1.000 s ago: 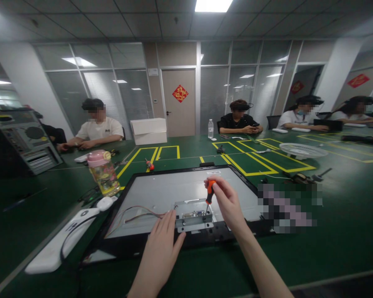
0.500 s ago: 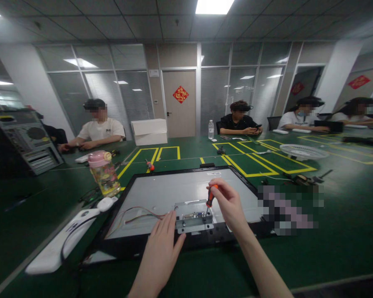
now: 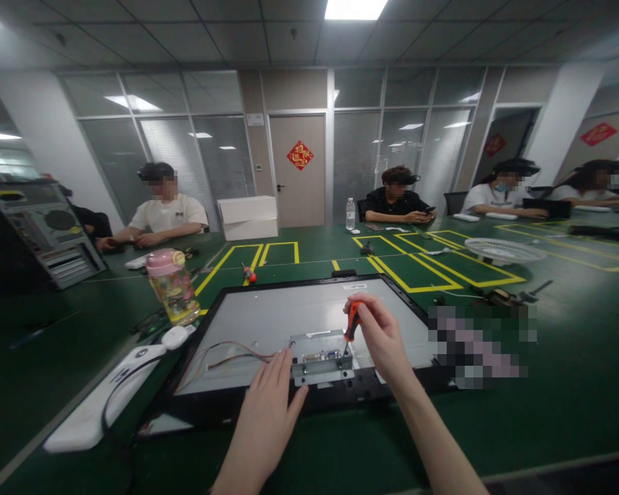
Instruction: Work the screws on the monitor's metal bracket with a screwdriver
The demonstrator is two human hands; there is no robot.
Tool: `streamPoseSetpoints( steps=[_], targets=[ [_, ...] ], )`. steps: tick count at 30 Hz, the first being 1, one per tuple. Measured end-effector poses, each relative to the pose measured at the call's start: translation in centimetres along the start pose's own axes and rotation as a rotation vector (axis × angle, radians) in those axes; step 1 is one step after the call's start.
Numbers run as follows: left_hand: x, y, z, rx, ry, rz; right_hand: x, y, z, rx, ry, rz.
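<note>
A flat display panel (image 3: 299, 302) with a black frame lies back side up on the green table. Near its front edge a metal bracket (image 3: 322, 371) holds a small board with ports. My right hand (image 3: 382, 333) grips an orange and black screwdriver (image 3: 351, 322), its tip down at the bracket's right end. Stretched flat, my left hand (image 3: 273, 405) rests on the panel's lower edge, fingertips beside the bracket's left side. Thin coloured wires (image 3: 237, 347) run leftward from under those fingertips across the panel.
Left of the panel are a white power strip (image 3: 93, 405) with a black cable and a pink-lidded bottle (image 3: 172, 289). An open computer case (image 3: 51, 234) stands far left. A red-handled tool (image 3: 250, 275) lies behind the panel. Several people sit across the table.
The screwdriver's handle has tipped slightly to the right and up with my right hand, its tip staying at the bracket. My left hand keeps its place.
</note>
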State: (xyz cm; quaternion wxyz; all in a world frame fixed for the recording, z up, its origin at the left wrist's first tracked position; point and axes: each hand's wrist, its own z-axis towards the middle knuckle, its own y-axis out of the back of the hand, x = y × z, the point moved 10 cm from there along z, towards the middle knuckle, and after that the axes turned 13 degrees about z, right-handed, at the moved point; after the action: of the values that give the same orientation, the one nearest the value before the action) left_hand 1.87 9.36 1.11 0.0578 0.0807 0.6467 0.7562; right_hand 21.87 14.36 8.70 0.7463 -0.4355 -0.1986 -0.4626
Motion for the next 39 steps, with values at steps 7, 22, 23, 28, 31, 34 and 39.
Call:
streamPoseSetpoints(
  steps=[7, 22, 23, 28, 31, 34, 39],
  targets=[
    [-0.1, -0.1, 0.1, -0.018, -0.004, 0.017, 0.2, 0.2, 0.0, -0.004, 0.025, -0.041],
    [-0.1, -0.4, 0.1, 0.041, 0.008, 0.017, 0.7, -0.4, 0.0, 0.022, 0.024, -0.076],
    [-0.1, -0.4, 0.1, 0.038, 0.009, 0.015, 0.5, -0.4, 0.0, 0.028, 0.014, -0.071],
    [-0.1, -0.3, 0.0, 0.021, -0.002, 0.011, -0.2, -0.2, 0.0, 0.054, 0.000, -0.059],
    [0.0, -0.3, 0.0, 0.003, -0.002, 0.006, -0.3, 0.0, 0.0, 0.037, 0.004, -0.089],
    [0.1, -0.5, 0.1, -0.011, -0.001, 0.006, 0.3, 0.0, 0.1, 0.014, 0.029, -0.152],
    [0.1, -0.6, 0.2, -0.007, -0.003, 0.007, 1.8, -0.1, 0.0, -0.019, 0.143, -0.243]
  ],
)
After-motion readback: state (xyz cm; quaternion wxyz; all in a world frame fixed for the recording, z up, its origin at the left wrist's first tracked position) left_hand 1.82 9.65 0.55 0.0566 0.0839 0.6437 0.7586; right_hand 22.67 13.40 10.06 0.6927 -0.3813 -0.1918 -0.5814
